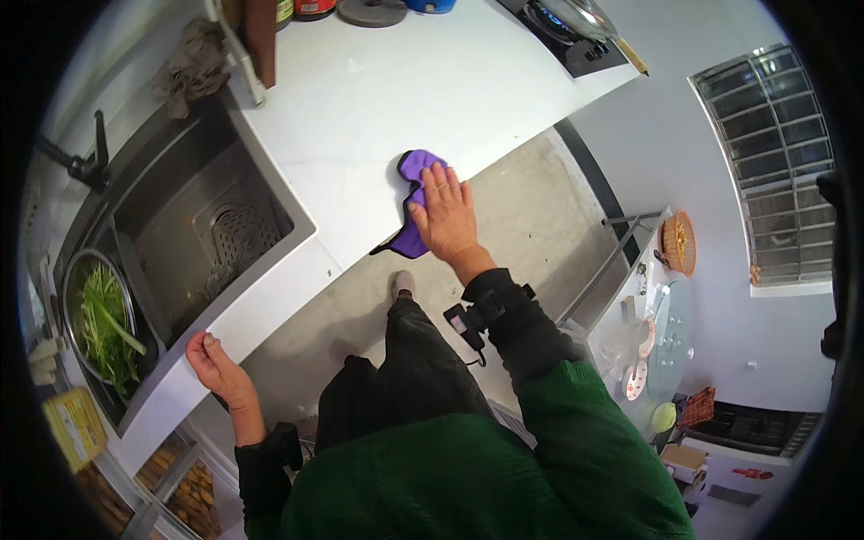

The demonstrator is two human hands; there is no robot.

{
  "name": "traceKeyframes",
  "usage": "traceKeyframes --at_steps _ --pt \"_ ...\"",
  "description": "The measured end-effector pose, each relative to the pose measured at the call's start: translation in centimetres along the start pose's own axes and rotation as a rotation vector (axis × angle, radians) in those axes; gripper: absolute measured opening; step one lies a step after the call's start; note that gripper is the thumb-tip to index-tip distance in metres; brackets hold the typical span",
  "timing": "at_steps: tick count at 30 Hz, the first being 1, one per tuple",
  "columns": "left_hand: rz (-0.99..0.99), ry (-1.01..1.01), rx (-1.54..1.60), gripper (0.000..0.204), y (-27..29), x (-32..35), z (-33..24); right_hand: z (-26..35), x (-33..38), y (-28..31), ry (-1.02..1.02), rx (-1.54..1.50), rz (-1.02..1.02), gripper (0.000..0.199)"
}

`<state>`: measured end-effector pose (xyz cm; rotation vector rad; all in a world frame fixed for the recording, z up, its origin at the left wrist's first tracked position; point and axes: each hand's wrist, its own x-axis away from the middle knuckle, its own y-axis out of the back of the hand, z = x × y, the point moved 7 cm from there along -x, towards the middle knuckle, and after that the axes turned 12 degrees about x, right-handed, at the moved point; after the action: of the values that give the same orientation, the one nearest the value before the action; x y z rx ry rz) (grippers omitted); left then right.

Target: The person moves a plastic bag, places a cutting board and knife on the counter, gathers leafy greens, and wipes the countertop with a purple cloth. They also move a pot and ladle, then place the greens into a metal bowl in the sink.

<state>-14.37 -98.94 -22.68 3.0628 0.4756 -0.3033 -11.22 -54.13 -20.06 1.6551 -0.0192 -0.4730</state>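
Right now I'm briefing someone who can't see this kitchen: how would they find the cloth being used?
Start at the white counter right of the steel sink. Near its front edge the right hand lies flat on the cloth. It is purple, unlike the grey-brown rag behind the sink.

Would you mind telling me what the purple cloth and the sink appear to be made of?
The cloth looks like soft fabric, perhaps microfibre: it is matte and crumples under the right hand. The sink seems brushed stainless steel: grey, with a dull sheen.
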Motion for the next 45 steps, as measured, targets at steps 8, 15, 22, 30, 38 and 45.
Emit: traceKeyframes --at_steps 8,15,22,30,38,45 --pt "-0.128 -0.010 -0.168 0.023 -0.1 -0.8 2.0 -17.7 -5.9 -5.0 -0.303 0.122 0.084 0.063" --pt "-0.401 0.147 -0.218 0.028 -1.8 -0.3 2.4 -32.6 -12.1 -8.2 -0.381 0.173 0.017 0.052" --pt "-0.474 -0.047 -0.655 0.034 -7.9 1.6 0.9 -45.5 -22.9 -12.4 -0.409 0.177 0.246 0.057" --pt "-0.556 0.047 -0.523 0.031 -5.4 2.0 3.5 -40.4 -38.0 -17.2 -0.222 0.136 0.382 0.073" --pt "-0.561 0.039 -0.625 0.028 -6.3 2.3 2.3 -31.2 -45.1 -19.8 0.052 0.148 0.344 0.065" --pt "-0.556 0.045 -0.622 0.023 -8.8 2.6 0.3 -19.0 -36.4 -16.6 0.226 0.072 0.279 0.066"
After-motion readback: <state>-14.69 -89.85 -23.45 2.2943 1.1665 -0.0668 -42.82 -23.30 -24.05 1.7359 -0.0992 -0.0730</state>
